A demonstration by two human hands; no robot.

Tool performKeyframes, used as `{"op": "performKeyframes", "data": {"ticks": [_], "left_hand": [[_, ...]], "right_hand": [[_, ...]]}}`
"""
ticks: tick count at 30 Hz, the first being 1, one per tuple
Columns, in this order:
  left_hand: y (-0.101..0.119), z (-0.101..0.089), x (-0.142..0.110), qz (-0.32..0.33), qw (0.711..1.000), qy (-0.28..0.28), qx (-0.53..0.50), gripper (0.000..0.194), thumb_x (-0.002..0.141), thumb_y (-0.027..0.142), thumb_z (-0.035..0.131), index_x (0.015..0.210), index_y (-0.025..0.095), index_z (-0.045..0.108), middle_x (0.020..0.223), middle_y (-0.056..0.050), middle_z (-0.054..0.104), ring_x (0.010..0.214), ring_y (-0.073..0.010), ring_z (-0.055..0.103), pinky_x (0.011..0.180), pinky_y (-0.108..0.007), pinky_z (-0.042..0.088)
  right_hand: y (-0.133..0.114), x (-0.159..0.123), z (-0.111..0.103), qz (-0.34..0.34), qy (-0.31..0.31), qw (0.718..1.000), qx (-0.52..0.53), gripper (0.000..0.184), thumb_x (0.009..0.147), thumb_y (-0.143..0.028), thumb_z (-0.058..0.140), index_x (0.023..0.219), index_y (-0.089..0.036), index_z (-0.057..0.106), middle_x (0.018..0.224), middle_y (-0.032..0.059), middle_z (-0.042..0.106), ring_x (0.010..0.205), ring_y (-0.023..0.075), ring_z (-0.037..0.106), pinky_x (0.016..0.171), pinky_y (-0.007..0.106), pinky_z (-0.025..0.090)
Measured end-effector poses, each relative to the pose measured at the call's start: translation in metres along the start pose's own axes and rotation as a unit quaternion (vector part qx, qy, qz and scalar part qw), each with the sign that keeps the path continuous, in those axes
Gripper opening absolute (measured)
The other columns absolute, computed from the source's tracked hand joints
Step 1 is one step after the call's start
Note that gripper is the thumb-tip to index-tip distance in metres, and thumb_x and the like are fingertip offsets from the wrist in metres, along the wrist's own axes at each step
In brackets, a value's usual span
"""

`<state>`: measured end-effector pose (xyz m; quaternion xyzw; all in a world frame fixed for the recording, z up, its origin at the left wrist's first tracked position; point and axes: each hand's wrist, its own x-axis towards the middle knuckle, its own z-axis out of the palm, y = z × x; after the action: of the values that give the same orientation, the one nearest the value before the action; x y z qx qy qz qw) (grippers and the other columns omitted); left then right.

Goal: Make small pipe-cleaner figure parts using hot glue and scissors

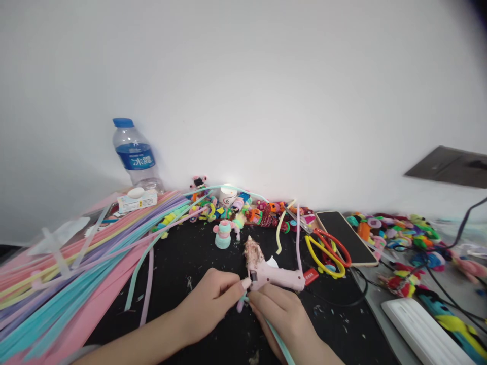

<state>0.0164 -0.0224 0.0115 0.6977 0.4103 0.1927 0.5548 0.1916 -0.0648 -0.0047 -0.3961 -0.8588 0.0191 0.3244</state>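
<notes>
My left hand [215, 301] and my right hand [283, 312] meet at the front middle of the black work surface. Between their fingertips is a small teal and lilac fuzzy piece [241, 302], partly hidden, which my left hand pinches. A light teal pipe cleaner [279, 342] runs from the closed fingers of my right hand toward the front edge of the view. Just beyond both hands lies a pale pink glue gun [281, 277], its nozzle end crusted brown. Behind it stands a small teal and pink fuzzy figure [223, 236].
Bundled pastel pipe cleaners [76, 284] spread over the left side, near a water bottle [135, 154]. Scissors [327, 248] with red and yellow handles and a phone [346, 238] lie right. Colourful fuzzy figures [258, 213] line the wall; a white power strip [422, 329] and cables sit right.
</notes>
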Motion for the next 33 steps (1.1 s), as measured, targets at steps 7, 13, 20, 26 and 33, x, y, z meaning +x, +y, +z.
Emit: {"op": "performKeyframes", "data": {"ticks": [7, 13, 20, 26, 33], "left_hand": [[-0.002, 0.003, 0.002, -0.08, 0.995, -0.027, -0.061, 0.045, 0.081, 0.045, 0.046, 0.047, 0.018, 0.035, 0.036, 0.008, 0.031, 0.032, -0.0057, 0.031, 0.032, -0.016, 0.019], [-0.007, 0.006, 0.004, -0.114, 0.99, -0.058, -0.065, 0.037, 0.084, 0.041, 0.039, 0.055, 0.018, 0.041, 0.036, 0.006, 0.042, 0.026, -0.0075, 0.038, 0.026, -0.014, 0.028], [-0.006, 0.003, 0.001, -0.014, 0.997, -0.075, -0.012, 0.039, 0.088, 0.035, 0.035, 0.053, 0.018, 0.036, 0.038, 0.006, 0.039, 0.03, -0.0064, 0.041, 0.029, -0.012, 0.029], [-0.003, -0.001, -0.004, 0.064, 0.994, -0.093, 0.007, 0.04, 0.09, 0.034, 0.036, 0.054, 0.017, 0.037, 0.04, 0.006, 0.037, 0.035, -0.0065, 0.044, 0.037, -0.013, 0.033], [-0.008, 0.001, -0.003, 0.048, 0.99, -0.092, -0.096, 0.044, 0.09, 0.047, 0.033, 0.065, 0.015, 0.048, 0.051, 0.002, 0.048, 0.037, -0.0066, 0.044, 0.037, -0.015, 0.034]], "right_hand": [[-0.003, -0.002, 0.001, -0.02, -0.021, 1.0, -0.009, 0.02, 0.089, -0.011, 0.044, 0.077, -0.015, 0.06, 0.06, 0.0024, 0.053, 0.054, 0.0139, 0.049, 0.051, 0.024, 0.037], [-0.004, 0.001, 0.001, 0.058, -0.027, 0.996, 0.059, 0.025, 0.089, -0.011, 0.04, 0.074, -0.016, 0.06, 0.061, 0.0023, 0.052, 0.052, 0.0123, 0.048, 0.049, 0.022, 0.036], [-0.006, 0.006, -0.007, 0.143, -0.04, 0.973, 0.177, 0.024, 0.088, -0.014, 0.038, 0.073, -0.015, 0.056, 0.067, 0.0037, 0.054, 0.06, 0.0133, 0.05, 0.056, 0.023, 0.038], [-0.008, 0.01, -0.011, 0.181, -0.058, 0.948, 0.254, 0.032, 0.091, -0.021, 0.039, 0.063, -0.016, 0.052, 0.061, 0.0012, 0.053, 0.056, 0.0117, 0.05, 0.055, 0.022, 0.036], [-0.007, 0.007, -0.011, 0.184, -0.054, 0.95, 0.245, 0.03, 0.091, -0.021, 0.039, 0.068, -0.014, 0.058, 0.064, 0.003, 0.057, 0.059, 0.0124, 0.052, 0.058, 0.022, 0.038]]}}
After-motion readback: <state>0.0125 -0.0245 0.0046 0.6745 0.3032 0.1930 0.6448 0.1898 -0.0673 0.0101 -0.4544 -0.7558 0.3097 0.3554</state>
